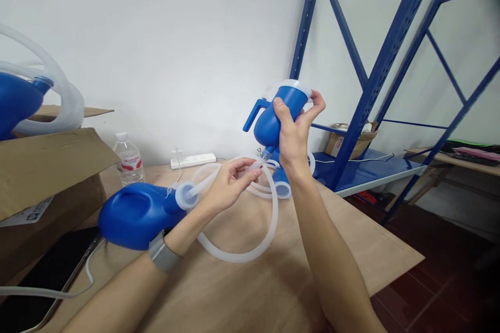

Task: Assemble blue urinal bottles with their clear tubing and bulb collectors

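With my right hand (294,138) gripping the jug (267,124) and my left hand (228,183) pinching the hose (260,161) below the right fingers, I judge I'm fitting that joint, which next calls for steady alignment.

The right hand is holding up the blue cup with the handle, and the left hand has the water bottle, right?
Not quite. In the head view, the left hand has the translucent hose, not the water bottle. The right hand is indeed holding up the blue cup with the handle.
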A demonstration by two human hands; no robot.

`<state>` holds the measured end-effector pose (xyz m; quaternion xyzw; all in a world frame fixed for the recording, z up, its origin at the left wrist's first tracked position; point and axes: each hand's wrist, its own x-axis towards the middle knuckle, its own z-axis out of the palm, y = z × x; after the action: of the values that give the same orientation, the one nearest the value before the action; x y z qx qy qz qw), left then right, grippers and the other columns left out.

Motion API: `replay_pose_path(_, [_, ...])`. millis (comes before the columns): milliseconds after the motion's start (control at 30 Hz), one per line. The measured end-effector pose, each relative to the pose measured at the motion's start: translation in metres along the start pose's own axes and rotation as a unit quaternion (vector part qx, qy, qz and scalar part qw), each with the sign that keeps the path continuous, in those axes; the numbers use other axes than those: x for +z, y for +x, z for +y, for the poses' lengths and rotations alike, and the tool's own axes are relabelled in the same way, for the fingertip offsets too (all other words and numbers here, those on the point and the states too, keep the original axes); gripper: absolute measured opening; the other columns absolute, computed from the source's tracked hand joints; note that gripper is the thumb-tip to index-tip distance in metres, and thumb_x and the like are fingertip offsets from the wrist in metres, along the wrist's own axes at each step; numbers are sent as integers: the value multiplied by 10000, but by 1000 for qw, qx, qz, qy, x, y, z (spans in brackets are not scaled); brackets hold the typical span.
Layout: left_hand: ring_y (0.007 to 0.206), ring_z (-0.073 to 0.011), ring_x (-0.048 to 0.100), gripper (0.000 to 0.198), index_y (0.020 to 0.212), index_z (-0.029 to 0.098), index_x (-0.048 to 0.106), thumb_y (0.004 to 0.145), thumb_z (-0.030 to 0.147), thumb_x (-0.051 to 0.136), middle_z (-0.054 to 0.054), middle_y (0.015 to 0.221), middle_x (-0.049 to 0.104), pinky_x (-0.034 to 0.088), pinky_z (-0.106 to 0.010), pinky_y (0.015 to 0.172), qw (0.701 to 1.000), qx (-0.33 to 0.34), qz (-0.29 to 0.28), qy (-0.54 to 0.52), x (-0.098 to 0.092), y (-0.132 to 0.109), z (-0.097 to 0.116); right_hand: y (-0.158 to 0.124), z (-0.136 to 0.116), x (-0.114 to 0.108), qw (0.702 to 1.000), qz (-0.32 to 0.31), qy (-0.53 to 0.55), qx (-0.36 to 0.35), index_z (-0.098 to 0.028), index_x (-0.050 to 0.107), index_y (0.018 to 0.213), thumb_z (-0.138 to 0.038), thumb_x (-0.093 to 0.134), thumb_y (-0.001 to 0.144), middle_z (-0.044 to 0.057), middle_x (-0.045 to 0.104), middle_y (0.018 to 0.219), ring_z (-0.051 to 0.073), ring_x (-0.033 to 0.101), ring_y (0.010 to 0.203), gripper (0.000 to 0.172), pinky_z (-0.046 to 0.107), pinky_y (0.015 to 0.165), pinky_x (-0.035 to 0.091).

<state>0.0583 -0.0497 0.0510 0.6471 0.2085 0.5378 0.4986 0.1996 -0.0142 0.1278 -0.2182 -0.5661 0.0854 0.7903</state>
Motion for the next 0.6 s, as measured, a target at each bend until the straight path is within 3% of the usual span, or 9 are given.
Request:
replay_pose_path(300, [480, -44, 397, 383, 869, 130, 686, 707, 430, 858, 0, 661, 648, 251, -213, 447, 998, -6, 2, -65, -1, 2, -7, 6, 12, -3, 1000, -15, 21, 14, -383, 286, 1414, -599, 592, 877, 55, 550, 1311, 266, 630, 1179, 655, 558, 949, 563])
replay_pose_path(600, [379, 9, 274, 468, 881, 109, 717, 774, 561, 778, -22, 704, 652, 115, -237, 416, 989, -75, -98, -84, -10, 1, -1, 1, -6, 3, 999, -35, 22, 12, -383, 345, 1399, -580, 667, 831, 43, 555, 1292, 286, 594, 1233, 682, 557, 1012, 524])
